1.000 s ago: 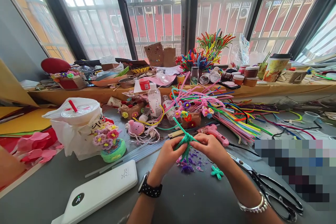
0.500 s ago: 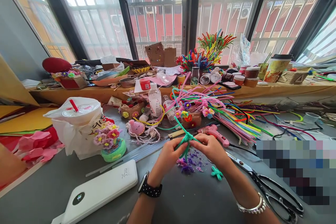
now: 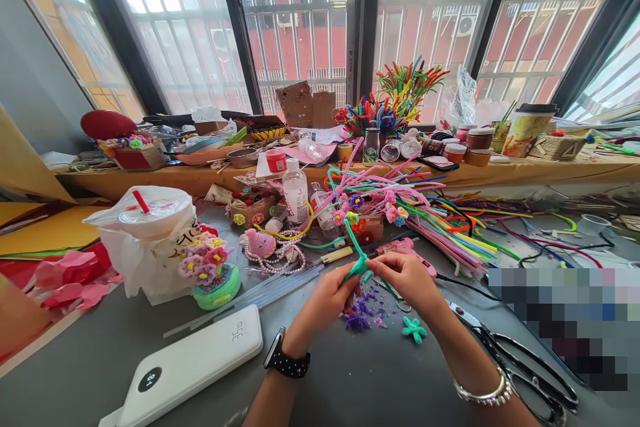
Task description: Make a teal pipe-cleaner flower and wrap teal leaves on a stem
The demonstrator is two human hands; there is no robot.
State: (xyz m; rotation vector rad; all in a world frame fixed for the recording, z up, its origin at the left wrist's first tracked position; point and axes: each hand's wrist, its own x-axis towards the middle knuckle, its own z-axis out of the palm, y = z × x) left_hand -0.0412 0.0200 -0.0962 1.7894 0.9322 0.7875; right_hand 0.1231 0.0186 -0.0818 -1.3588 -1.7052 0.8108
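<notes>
Both of my hands meet over the grey table, pinching a teal green pipe cleaner piece [image 3: 358,261] that is knotted at the middle, with one end sticking up and back. My left hand [image 3: 327,300], with a black watch on its wrist, grips the piece from the left. My right hand [image 3: 407,279], with a silver bracelet on its wrist, pinches it from the right. Under the hands lie purple fuzzy scraps [image 3: 361,315]. A small finished teal flower shape [image 3: 414,329] lies just right of the scraps.
Black scissors [image 3: 520,363] lie at the right, a pink glue gun [image 3: 406,248] behind my hands, a white power bank [image 3: 187,367] at the left. A bagged drink cup [image 3: 150,227], a small flower pot [image 3: 213,273], pearl beads and a big heap of coloured pipe cleaners [image 3: 430,213] crowd the table.
My hands have shifted slightly right and twisted the teal piece; its hanging lower ends are now gathered in my fingers and the free end points up more steeply.
</notes>
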